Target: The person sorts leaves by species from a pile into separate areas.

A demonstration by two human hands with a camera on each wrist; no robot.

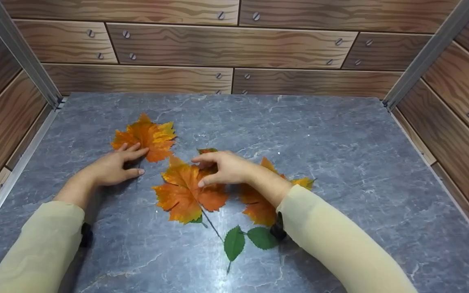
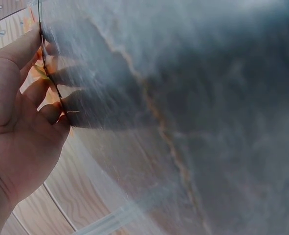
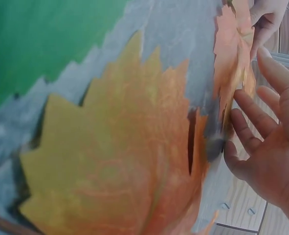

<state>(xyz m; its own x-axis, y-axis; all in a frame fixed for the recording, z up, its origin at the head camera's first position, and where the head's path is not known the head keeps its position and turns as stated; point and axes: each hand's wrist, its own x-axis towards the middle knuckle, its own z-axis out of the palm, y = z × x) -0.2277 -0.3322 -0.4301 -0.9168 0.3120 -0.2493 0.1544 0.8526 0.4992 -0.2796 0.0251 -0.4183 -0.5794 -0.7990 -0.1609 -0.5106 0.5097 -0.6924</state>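
Observation:
An orange-and-yellow artificial maple leaf (image 1: 157, 136) lies at the upper left of the tabletop. My left hand (image 1: 114, 166) rests its extended fingertips on that leaf's lower edge, thumb held apart. A second orange leaf (image 1: 181, 193), with a thin stem running down from it, lies in the middle. Over its right part is my right hand (image 1: 230, 169), fingers loosely bent and thumb apart; in the right wrist view the fingers (image 3: 254, 115) are spread beside a leaf. A third orange leaf (image 1: 257, 207) is partly hidden under the right forearm.
Green leaves (image 1: 234, 243) on a stem lie near the front middle. A small orange-green leaf tip (image 1: 207, 150) shows behind the right hand. The grey marbled tabletop (image 1: 340, 134) is bounded by wood-patterned walls (image 1: 234, 44) and metal posts (image 1: 23, 53).

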